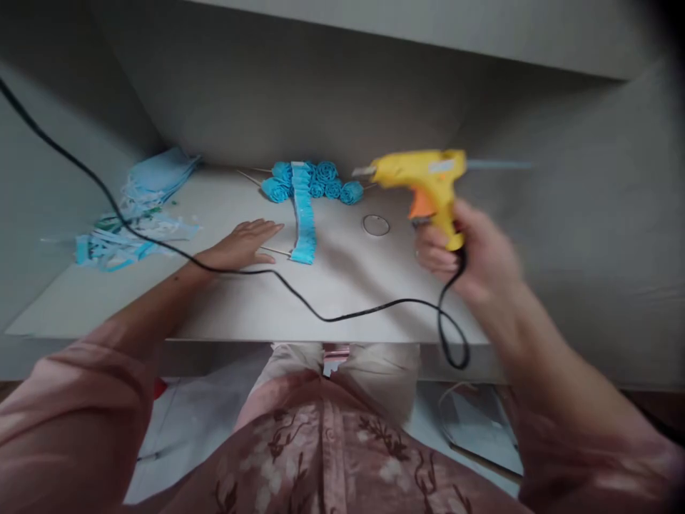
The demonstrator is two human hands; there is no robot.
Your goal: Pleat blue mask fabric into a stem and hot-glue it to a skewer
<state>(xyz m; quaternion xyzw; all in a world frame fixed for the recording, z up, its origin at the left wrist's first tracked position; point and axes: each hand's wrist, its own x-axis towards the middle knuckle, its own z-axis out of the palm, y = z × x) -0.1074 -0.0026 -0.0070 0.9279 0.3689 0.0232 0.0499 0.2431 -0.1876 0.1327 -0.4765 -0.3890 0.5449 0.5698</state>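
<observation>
My right hand [476, 250] grips a yellow glue gun [420, 168] by its handle, raised above the table with its nozzle to the left. A clear glue stick [497, 165] juts from its back end. My left hand [243, 244] lies flat on the table, fingers stretched and thumb apart. Between that thumb and the fingers is a thin stick [275, 250]; whether they touch it I cannot tell. The stick meets the lower end of a pleated blue strip [305, 227]. The strip's upper end overlaps a bunch of blue rolled flowers [326, 184] on thin stems.
Shredded blue and white scraps [125, 239] and folded blue sheets [163, 173] lie at the left. A metal ring [376, 225] rests right of the strip. The gun's black cord [353, 315] crosses over my left forearm. Panels enclose the white table [225, 314] at back and sides.
</observation>
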